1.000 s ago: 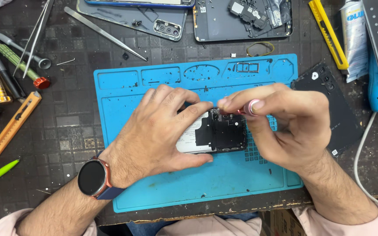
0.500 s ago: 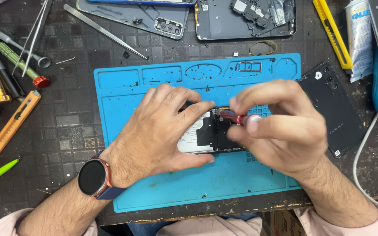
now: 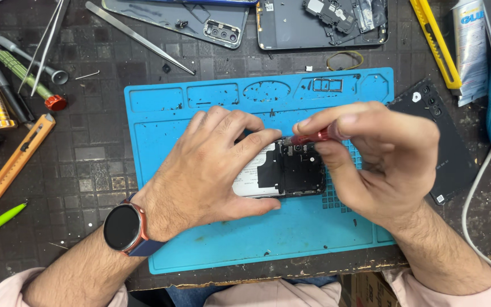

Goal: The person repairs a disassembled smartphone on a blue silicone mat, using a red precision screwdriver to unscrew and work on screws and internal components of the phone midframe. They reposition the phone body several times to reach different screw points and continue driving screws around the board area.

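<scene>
Right hand (image 3: 382, 162) shifted slightly since earlier frame; red screwdriver (image 3: 309, 137) kept pinched at top edge of opened phone (image 3: 282, 170). Phone pressed flat on blue mat (image 3: 200, 113) by left hand (image 3: 208, 167), fingers closed over it.

The left hand (image 3: 211, 165) covers most of the opened phone (image 3: 291, 170); only its right part shows. The screwdriver (image 3: 309, 137) tip is hidden between the fingers of both hands. The upper picture edge cuts off the second opened phone (image 3: 319, 25) and the tweezers (image 3: 46, 40). Small debris on the blue mat (image 3: 200, 96) is too fine to identify.
</scene>
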Demonstrator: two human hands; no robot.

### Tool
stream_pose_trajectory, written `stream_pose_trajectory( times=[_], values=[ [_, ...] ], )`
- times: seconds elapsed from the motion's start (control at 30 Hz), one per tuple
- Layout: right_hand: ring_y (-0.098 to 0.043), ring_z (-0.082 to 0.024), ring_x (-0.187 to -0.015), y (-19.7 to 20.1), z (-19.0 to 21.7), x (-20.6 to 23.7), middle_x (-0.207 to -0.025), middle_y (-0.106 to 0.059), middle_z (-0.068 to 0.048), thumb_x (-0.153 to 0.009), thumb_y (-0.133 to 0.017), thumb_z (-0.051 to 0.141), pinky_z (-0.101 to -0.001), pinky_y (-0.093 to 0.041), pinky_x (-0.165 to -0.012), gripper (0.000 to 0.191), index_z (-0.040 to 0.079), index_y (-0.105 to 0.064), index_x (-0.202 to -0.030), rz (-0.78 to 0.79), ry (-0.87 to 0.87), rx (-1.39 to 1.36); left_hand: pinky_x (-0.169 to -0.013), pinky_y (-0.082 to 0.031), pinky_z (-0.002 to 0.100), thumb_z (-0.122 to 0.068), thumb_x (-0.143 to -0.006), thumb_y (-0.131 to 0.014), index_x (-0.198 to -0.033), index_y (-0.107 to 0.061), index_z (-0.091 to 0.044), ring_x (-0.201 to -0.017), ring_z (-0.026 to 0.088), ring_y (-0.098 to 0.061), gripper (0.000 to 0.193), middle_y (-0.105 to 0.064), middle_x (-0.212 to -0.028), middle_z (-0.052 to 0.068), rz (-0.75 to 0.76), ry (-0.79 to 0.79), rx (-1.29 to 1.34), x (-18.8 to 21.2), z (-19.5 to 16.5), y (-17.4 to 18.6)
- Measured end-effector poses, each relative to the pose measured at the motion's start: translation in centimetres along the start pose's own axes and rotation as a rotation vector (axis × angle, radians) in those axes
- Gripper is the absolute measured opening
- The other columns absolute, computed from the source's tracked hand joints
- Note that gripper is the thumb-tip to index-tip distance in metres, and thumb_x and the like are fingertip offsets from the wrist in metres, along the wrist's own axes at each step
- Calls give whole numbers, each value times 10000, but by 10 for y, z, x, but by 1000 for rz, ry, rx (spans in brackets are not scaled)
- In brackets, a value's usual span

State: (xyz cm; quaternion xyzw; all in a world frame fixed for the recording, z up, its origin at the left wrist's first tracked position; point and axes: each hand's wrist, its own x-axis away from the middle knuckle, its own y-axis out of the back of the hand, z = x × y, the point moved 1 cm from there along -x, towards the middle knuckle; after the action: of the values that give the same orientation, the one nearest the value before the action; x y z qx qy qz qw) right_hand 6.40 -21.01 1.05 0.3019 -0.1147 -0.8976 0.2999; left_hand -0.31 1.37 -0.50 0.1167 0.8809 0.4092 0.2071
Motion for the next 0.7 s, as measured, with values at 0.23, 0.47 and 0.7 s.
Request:
stream_pose_trajectory(
  times=[0.23,0.47,0.7],
  values=[
    [-750,-304,-1016,7,5,7,-1090,-622,-235,-1031,-531,-155,-445,-729,-898,417,24,-299,-1328,-64,-16,-26,-926,-445,459,-512,-653,-908,-1315,-628,-51,-1075,326,-552,854,-587,-1194,112,-20,4,2,0,-2,2],
    [-773,-281,-930,16,6,7,-1041,-645,-202,-1060,-592,-103,-453,-705,-908,420,48,-335,-1355,-112,40,8,-905,-446,393,-310,-862,-870,-1206,-717,-130,-1001,232,-597,417,-659,-1075,6,-160,30,15,2,-5,3],
    [-773,-331,-991,19,21,5,-1069,-618,-211,-1044,-565,-80,-472,-687,-916,284,-61,-362,-1242,-179,-3,20,-894,-441,366,-167,-893,-874,-1056,-763,-166,-963,192,-622,197,-689,-966,-52,-288,46,13,-4,-12,4]
  ],
)
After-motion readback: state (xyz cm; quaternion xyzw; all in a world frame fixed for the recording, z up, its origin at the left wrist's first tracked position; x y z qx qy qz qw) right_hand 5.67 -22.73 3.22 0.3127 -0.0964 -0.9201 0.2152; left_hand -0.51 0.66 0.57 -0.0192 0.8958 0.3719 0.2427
